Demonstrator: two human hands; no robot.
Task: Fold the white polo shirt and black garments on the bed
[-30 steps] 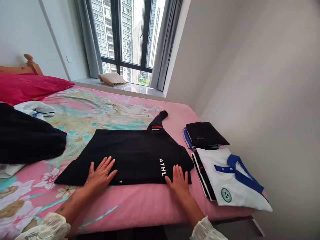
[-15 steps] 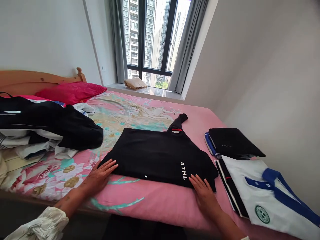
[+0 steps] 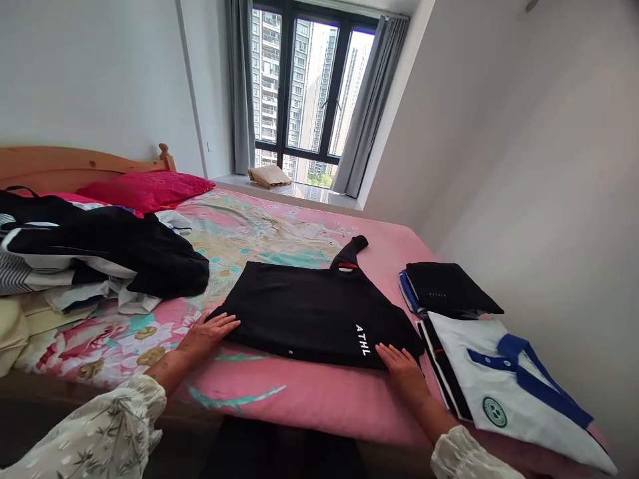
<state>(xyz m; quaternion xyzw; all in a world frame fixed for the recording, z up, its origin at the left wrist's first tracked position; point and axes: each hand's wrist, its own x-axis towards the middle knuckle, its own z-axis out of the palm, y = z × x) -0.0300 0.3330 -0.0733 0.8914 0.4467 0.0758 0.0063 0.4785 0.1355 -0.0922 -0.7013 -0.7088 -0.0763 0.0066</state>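
A black shirt [image 3: 304, 303] with white "ATHL" lettering lies spread sideways on the bed, its collar showing a red strip. One sleeve sticks out at the far side. My left hand [image 3: 210, 332] rests flat on the shirt's near left corner, fingers stretched out. On the near right part, just beside the lettering, my right hand [image 3: 402, 369] lies with its fingers extended over the fabric. Neither hand grips the cloth. The shirt's underside is hidden.
To the right sit a folded black garment stack [image 3: 452, 286] and a white polo shirt [image 3: 474, 372] with blue collar on other folded clothes. A loose heap of clothes [image 3: 130, 249] lies at left, before a red pillow [image 3: 150, 189]. Pink floral bedding [image 3: 299, 392] covers the bed.
The view has shifted slightly, so more of both sleeves shows. My hands stay at the shirt's near edge, and the shirt lies much as before.
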